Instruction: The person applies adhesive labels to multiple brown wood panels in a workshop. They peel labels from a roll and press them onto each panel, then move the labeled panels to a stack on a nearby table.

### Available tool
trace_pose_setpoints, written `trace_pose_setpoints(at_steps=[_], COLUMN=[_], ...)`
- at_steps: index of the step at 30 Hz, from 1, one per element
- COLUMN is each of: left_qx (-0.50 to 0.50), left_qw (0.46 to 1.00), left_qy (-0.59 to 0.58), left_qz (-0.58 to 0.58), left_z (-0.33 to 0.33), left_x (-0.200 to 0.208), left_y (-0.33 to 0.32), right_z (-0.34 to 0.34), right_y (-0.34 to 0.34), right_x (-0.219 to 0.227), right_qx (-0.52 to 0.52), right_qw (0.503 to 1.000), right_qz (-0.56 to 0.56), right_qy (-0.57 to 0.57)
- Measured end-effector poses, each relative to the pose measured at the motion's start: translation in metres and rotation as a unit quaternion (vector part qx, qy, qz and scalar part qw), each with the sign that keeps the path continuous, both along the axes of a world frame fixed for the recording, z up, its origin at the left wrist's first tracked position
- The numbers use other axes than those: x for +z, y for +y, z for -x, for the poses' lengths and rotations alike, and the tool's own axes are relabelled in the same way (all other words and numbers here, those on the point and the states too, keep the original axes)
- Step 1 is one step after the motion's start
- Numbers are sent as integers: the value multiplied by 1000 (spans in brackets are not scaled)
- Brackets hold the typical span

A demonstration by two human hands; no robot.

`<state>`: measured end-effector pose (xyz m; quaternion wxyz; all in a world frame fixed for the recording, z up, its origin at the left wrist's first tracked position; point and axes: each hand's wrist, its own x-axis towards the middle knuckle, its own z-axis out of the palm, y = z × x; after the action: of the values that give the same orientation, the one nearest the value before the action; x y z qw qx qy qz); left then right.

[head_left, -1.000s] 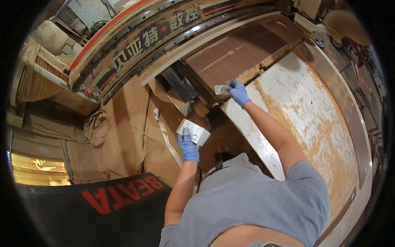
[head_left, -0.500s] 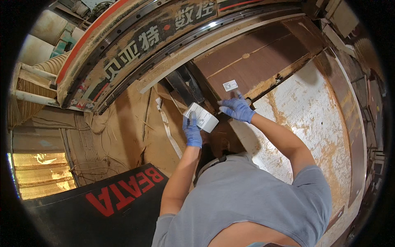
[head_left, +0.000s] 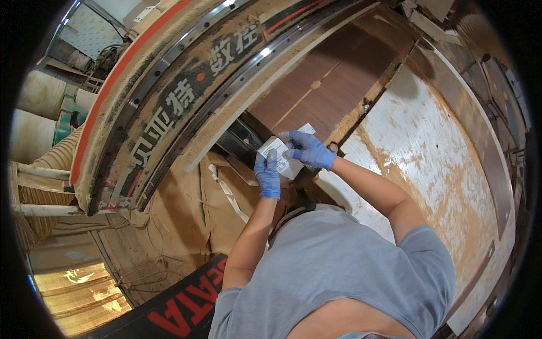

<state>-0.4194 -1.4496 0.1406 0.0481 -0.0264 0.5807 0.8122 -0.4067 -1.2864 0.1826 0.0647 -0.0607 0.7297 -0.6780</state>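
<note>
A thick white block of printed labels (head_left: 288,167) rests in my left hand (head_left: 267,174), whose blue-gloved fingers are closed on its left edge. My right hand (head_left: 314,151), also in a blue glove, is at the block's upper right side. Its fingers are bent, with thumb and forefinger against the top label; whether a single label is lifted between them I cannot make out. Just beyond the right hand, one white label (head_left: 307,129) lies on a brown wood-grain panel (head_left: 342,75), partly covered by the fingers.
A long dusty machine beam (head_left: 186,90) with metal rails crosses the upper left. To my right lies a worn white board (head_left: 435,141) streaked with sawdust. A black panel with red lettering (head_left: 186,305) stands at lower left. A pale strip (head_left: 226,189) hangs near my left forearm.
My right hand has moved left from beside the label on the panel to the block in my left hand. The view has turned, showing more of the machine at the left.
</note>
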Motion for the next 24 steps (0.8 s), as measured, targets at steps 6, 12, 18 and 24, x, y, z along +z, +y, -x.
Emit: trace_pose_setpoints(at_steps=[6, 12, 18, 24], left_qx=[-8, -82, 14, 111], left_qw=[990, 942, 963, 945], left_qy=[-71, -243, -235, -291], left_qz=[-125, -218, -133, -99], left_z=[25, 47, 66, 64], left_x=[0, -29, -82, -70], left_y=[-4, -14, -13, -22], right_z=[11, 25, 52, 131], right_y=[-10, -7, -5, 13], right_x=[-4, -11, -42, -75], right_qx=[-9, -2, 32, -231], right_qw=[997, 992, 997, 972], right_qz=[-49, -110, -68, 10], right_qy=[56, 65, -8, -32])
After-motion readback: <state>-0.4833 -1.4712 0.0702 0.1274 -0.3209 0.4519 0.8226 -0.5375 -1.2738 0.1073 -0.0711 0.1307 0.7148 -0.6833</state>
